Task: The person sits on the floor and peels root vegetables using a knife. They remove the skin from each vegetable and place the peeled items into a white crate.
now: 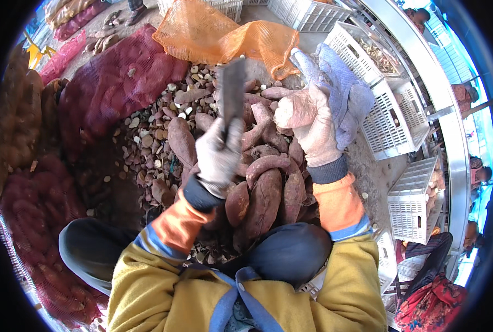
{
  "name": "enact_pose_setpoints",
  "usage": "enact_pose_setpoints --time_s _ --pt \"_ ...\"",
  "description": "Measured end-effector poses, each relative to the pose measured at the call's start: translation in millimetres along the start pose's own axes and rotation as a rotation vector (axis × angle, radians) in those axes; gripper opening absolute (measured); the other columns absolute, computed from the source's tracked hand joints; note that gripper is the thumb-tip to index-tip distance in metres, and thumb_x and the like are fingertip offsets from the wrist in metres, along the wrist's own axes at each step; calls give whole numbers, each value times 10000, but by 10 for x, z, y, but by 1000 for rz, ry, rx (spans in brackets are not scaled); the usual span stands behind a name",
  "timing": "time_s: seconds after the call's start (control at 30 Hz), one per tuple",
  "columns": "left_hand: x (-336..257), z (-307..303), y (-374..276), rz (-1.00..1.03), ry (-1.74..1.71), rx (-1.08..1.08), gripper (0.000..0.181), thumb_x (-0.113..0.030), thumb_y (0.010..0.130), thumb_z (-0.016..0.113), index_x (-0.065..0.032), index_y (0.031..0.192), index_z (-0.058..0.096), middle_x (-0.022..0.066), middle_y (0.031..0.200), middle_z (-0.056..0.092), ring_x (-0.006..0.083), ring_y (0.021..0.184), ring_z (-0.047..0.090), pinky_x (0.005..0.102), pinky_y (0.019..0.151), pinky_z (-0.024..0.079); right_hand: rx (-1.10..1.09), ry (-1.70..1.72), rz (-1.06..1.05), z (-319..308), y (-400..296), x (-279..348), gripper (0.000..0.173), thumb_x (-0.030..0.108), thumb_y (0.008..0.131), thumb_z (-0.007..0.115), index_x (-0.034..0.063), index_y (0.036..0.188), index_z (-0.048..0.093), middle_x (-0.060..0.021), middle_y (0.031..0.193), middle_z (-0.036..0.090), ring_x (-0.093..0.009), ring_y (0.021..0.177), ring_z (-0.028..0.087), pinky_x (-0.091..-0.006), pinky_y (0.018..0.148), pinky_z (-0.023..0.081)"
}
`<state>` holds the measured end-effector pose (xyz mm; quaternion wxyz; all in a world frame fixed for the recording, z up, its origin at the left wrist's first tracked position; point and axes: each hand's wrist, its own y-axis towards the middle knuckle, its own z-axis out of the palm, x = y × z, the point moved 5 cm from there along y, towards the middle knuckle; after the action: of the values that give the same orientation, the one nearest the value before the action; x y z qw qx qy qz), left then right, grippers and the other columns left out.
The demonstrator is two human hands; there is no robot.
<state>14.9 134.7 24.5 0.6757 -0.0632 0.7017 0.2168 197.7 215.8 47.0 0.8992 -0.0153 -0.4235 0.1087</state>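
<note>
In my gloved left hand (218, 159) is the handle of a wide-bladed knife (233, 89); the blade points away from me and is blurred. My gloved right hand (322, 135) grips a thick sweet potato (293, 108) with a pale, rough cut end turned towards the knife. Blade and sweet potato are apart. Below both hands lies a heap of reddish sweet potatoes (265, 199), some reaching back between my knees. Cut-off ends and slices (147, 143) are scattered along the heap's left side. Blue cloth (344, 93) shows just behind my right hand.
A red mesh sack (113, 87) full of tubers lies at the far left, another (43, 232) at my left. An orange mesh bag (225, 35) lies beyond the heap. White plastic crates (391, 116) line the right side beside a metal rail (445, 91). Other people (431, 299) are at right.
</note>
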Motion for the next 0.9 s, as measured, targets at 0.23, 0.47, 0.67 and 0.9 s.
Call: enact_pose_setpoints --time_s 0.23,0.47,0.67,0.9 --pt "-416 276 -182 569 406 90 213 -92 823 647 -43 1030 631 126 708 627 296 602 625 354 542 493 13 -6 -43 34 4 -204 518 426 927 421 -47 1057 588 -141 1033 636 -249 938 616 -384 870 510" --pt "-118 297 -186 545 621 181 489 -202 750 659 -62 1195 509 77 733 583 260 630 594 391 561 469 -77 32 -63 50 -70 -280 413 391 931 504 -2 1002 608 -101 901 659 -235 791 650 -373 764 550" --pt "870 -106 165 -283 762 138 299 -322 890 531 -58 873 668 207 752 652 385 706 645 463 622 518 127 106 -108 233 -241 38 495 465 918 465 7 1043 606 -178 1031 664 -292 903 658 -419 799 543" --pt "1509 -340 187 -380 145 0 217 -206 865 629 3 898 674 45 666 639 110 601 565 299 545 458 -40 334 66 -389 -425 78 334 416 862 590 102 969 629 -89 1055 649 -268 963 628 -470 732 553"
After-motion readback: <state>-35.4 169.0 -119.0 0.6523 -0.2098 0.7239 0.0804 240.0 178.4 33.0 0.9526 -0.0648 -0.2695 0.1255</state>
